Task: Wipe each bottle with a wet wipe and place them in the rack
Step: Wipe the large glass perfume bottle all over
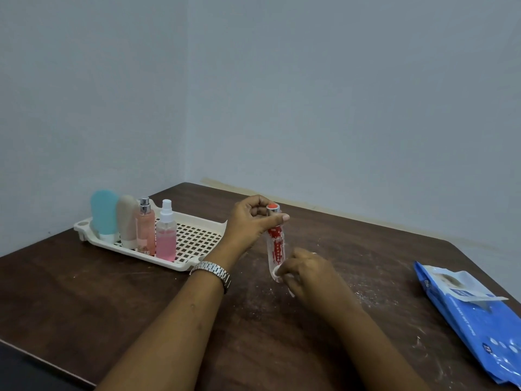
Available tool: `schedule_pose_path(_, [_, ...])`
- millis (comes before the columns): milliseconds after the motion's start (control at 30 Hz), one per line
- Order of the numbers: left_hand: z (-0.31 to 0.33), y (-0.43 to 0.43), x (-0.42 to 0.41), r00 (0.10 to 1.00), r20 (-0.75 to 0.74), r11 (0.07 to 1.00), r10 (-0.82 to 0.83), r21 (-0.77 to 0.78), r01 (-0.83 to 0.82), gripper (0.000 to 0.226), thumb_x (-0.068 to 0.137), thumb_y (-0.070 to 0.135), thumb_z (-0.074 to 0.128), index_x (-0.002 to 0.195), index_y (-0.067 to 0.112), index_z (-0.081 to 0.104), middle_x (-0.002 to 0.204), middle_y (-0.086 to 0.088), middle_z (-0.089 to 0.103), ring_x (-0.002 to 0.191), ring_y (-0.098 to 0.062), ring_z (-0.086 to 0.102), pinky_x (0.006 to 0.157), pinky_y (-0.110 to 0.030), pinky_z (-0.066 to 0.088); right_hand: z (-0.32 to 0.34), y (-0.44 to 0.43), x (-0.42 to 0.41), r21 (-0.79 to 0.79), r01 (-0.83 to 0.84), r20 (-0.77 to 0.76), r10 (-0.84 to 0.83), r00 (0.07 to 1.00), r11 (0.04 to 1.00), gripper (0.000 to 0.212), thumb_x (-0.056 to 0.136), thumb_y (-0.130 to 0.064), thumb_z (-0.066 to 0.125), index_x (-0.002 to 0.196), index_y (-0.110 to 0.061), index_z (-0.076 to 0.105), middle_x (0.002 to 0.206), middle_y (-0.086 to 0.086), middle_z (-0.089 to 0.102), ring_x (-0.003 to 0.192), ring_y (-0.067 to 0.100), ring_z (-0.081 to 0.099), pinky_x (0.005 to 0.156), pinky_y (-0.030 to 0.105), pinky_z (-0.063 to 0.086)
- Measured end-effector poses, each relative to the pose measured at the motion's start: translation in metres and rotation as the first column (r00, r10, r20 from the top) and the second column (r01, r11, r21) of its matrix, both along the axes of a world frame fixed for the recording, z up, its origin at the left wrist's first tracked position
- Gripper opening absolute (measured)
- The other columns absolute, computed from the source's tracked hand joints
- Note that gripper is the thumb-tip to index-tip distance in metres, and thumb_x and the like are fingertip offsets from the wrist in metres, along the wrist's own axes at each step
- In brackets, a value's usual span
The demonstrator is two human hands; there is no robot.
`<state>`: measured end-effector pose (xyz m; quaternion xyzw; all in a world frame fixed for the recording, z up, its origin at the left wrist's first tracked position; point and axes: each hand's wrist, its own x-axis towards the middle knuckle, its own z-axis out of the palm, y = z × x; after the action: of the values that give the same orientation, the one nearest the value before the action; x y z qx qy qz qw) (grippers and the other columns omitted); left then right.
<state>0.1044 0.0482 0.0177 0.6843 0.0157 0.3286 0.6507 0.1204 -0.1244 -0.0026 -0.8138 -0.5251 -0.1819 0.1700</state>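
My left hand (249,221) grips the top of a slim clear bottle with red print and a red-topped silver cap (275,241), holding it upright above the table. My right hand (303,270) is closed on a white wet wipe (282,275) pressed against the bottle's lower end. A cream plastic rack (197,238) lies at the left. Along its left side stand a teal tube (104,213), a beige tube (127,221), a peach spray bottle (145,227) and a pink spray bottle (166,232).
A blue pack of wet wipes (473,311) with its flap open lies at the right edge of the dark wooden table (84,292). White specks dust the tabletop around my hands. Walls meet in a corner behind the table.
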Motion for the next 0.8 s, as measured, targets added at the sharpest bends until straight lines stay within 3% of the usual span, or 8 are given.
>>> schedule_pose_path(100, [-0.001,0.000,0.002,1.000,-0.006,1.000,-0.004,-0.004,0.004,0.028,0.068,0.011,0.084,0.090,0.005,0.067,0.089,-0.011,0.073,0.078,-0.012,0.067,0.071,-0.026,0.056,-0.001,0.000,0.005,-0.107,0.016,-0.029,-0.019,0.999,0.994,0.022,0.090,-0.020,0.055,0.107,-0.021,0.069,0.115,-0.002,0.058,0.105,0.015,0.055,0.087,0.024,0.047])
schedule_pose_path(200, [-0.002,0.003,0.003,1.000,-0.004,1.000,-0.007,-0.010,0.007,0.028,0.069,0.012,0.083,0.092,0.005,0.068,0.086,-0.007,0.072,0.079,-0.012,0.067,0.069,-0.023,0.054,0.000,0.002,0.003,-0.002,0.004,0.033,-0.004,0.999,1.000,0.016,0.088,-0.017,0.060,0.100,-0.017,0.071,0.098,0.000,0.060,0.087,0.016,0.058,0.066,0.019,0.047])
schedule_pose_path(267, [-0.003,0.005,0.004,1.000,-0.002,1.000,-0.006,-0.015,0.005,0.031,0.070,0.013,0.082,0.095,0.002,0.069,0.085,-0.005,0.072,0.078,-0.011,0.067,0.068,-0.021,0.052,0.003,0.004,0.000,0.103,-0.003,0.045,-0.002,0.999,0.995,0.010,0.083,-0.013,0.066,0.091,-0.015,0.071,0.084,-0.002,0.057,0.070,0.011,0.051,0.056,0.009,0.033])
schedule_pose_path(433, [-0.002,0.003,0.003,1.000,0.012,1.000,-0.012,-0.011,0.012,0.020,0.073,0.012,0.080,0.090,0.009,0.072,0.083,-0.004,0.072,0.077,-0.009,0.067,0.068,-0.021,0.054,0.000,0.002,0.002,-0.062,0.000,-0.010,-0.001,1.000,0.998,0.022,0.092,-0.021,0.053,0.108,-0.019,0.068,0.110,-0.003,0.057,0.100,0.013,0.054,0.078,0.013,0.042])
schedule_pose_path(500, [-0.002,0.005,0.003,1.000,0.016,1.000,-0.024,-0.018,0.024,0.017,0.074,0.012,0.079,0.090,0.011,0.072,0.084,-0.003,0.073,0.078,-0.009,0.068,0.068,-0.020,0.053,0.001,0.002,0.003,-0.112,0.017,-0.047,-0.022,0.999,0.994,0.022,0.091,-0.019,0.054,0.108,-0.019,0.068,0.113,-0.002,0.058,0.105,0.015,0.054,0.087,0.024,0.047])
schedule_pose_path(567, [-0.002,0.005,0.003,0.998,0.021,0.998,-0.052,-0.046,0.053,0.015,0.076,0.010,0.077,0.090,0.011,0.071,0.085,-0.004,0.073,0.081,-0.011,0.069,0.072,-0.022,0.055,0.002,0.001,0.006,-0.132,0.017,-0.051,-0.024,0.998,0.991,0.022,0.090,-0.018,0.055,0.107,-0.019,0.069,0.113,-0.001,0.058,0.104,0.014,0.054,0.084,0.024,0.048])
schedule_pose_path(700, [-0.004,0.002,0.002,0.988,0.047,0.969,-0.149,-0.191,0.155,0.016,0.079,0.003,0.072,0.094,0.008,0.069,0.093,-0.012,0.072,0.089,-0.020,0.069,0.086,-0.032,0.055,0.007,-0.004,0.006,0.049,0.043,-0.018,-0.042,0.999,0.998,0.018,0.091,-0.018,0.055,0.101,-0.021,0.069,0.094,-0.009,0.052,0.078,0.000,0.046,0.062,0.008,0.034])
schedule_pose_path(800, [-0.004,-0.003,0.002,0.970,0.064,0.941,-0.233,-0.236,0.242,0.014,0.081,0.002,0.068,0.094,0.006,0.068,0.094,-0.013,0.073,0.093,-0.023,0.070,0.088,-0.035,0.055,0.012,-0.007,0.008,0.345,0.053,0.018,-0.063,0.998,0.937,0.014,0.085,-0.007,0.063,0.090,-0.016,0.071,0.090,-0.009,0.057,0.075,0.001,0.053,0.062,0.011,0.046])
